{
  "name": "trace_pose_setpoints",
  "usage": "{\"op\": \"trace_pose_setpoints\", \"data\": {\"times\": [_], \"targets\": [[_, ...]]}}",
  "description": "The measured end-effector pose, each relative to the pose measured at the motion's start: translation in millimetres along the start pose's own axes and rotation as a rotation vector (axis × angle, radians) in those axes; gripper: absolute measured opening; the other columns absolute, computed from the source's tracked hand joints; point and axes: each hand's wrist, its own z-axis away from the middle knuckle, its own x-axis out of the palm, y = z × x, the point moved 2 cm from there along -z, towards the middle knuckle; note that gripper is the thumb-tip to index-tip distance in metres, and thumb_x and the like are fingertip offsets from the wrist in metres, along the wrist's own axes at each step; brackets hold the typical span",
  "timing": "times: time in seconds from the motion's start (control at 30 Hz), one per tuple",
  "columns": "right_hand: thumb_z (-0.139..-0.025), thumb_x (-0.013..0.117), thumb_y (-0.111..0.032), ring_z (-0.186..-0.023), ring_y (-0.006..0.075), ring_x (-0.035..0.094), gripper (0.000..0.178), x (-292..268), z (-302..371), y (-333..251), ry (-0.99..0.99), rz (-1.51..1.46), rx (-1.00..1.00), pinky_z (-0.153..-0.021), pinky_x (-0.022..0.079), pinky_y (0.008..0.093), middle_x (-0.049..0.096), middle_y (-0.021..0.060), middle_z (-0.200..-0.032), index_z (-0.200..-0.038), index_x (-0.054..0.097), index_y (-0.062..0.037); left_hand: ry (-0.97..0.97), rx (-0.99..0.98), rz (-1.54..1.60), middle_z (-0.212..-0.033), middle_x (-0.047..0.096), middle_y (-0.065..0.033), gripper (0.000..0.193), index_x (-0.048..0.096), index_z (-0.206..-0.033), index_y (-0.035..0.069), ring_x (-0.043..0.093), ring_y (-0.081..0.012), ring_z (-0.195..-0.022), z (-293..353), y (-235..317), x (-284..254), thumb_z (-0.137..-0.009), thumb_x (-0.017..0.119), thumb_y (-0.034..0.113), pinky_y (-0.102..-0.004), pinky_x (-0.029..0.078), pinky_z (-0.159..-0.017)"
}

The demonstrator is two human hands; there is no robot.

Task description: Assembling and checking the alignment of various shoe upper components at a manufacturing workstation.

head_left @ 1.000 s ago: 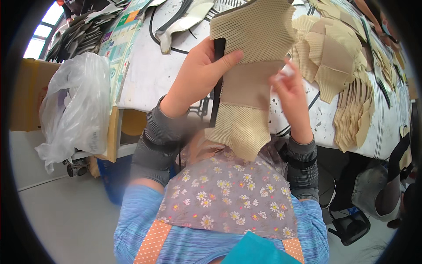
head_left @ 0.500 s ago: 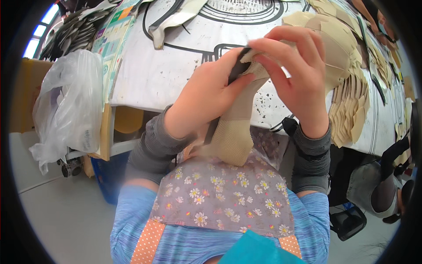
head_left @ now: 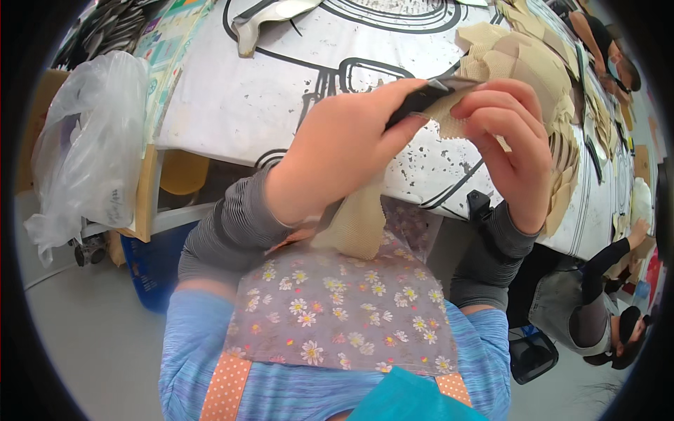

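A beige mesh fabric piece (head_left: 357,226) with a black layer along one side hangs down from my hands toward my lap. My left hand (head_left: 337,144) grips its dark folded upper part between thumb and fingers. At the piece's far corner, the curled fingertips of my right hand (head_left: 516,137) pinch the edge, with the palm facing my left hand. The middle of the piece is partly hidden behind my left hand and wrist. Both hands are above the front of the white table (head_left: 232,105).
Stacks of beige mesh pieces (head_left: 537,63) lie on the table's right side. A black-and-white strip (head_left: 270,17) is at the back. A clear plastic bag (head_left: 91,140) hangs at the left, near dark stacked pieces (head_left: 105,31). Co-workers sit at the right, one in a grey top (head_left: 572,302).
My hands have turned, and the upper end of the fabric piece now points farther right. My right hand has shifted right and slightly down. The view has shifted a little too.
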Motion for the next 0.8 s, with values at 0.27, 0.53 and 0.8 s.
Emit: {"op": "trace_pose_setpoints", "data": {"times": [0.27, 0.53, 0.8], "targets": [[-0.049, 0.065, -0.014, -0.084, 0.0227, 0.052, 0.026, 5, 13, -24, 0.279, 0.203, 0.016, -0.071, 0.044, 0.0328, 0.057, -0.0019, -0.083, -0.073, 0.074, -0.0140, 0.248, 0.220, -0.187, -0.095, 0.070, -0.0117, 0.043, 0.064, -0.113, 0.001, 0.070, -0.0259, -0.082, 22, 16, 15, -0.072, 0.073, 0.004, -0.0320, 0.058, -0.067], [-0.055, 0.061, -0.030, -0.085, 0.0202, 0.046, 0.017, 6, 30, -28, 0.427, 0.144, -0.002, -0.074, 0.041, 0.0349, 0.051, -0.0039, -0.078, -0.067, 0.072, -0.0236, 0.310, 0.375, -0.416, -0.094, 0.070, -0.0133, 0.032, 0.065, -0.104, -0.006, 0.071, -0.0252, -0.087, 30, 38, 20, -0.073, 0.063, 0.002, -0.0284, 0.058, -0.061], [-0.072, 0.062, -0.030, -0.095, 0.0222, 0.054, 0.008, 13, 38, -18, 0.546, 0.093, -0.117, -0.089, 0.041, 0.0393, 0.067, 0.0000, -0.089, -0.073, 0.066, -0.0231, 0.342, 0.407, -0.374, -0.095, 0.070, -0.0152, 0.035, 0.066, -0.103, -0.006, 0.071, -0.0270, -0.088, 32, 39, 28, -0.071, 0.062, 0.004, -0.0288, 0.058, -0.062]]}}
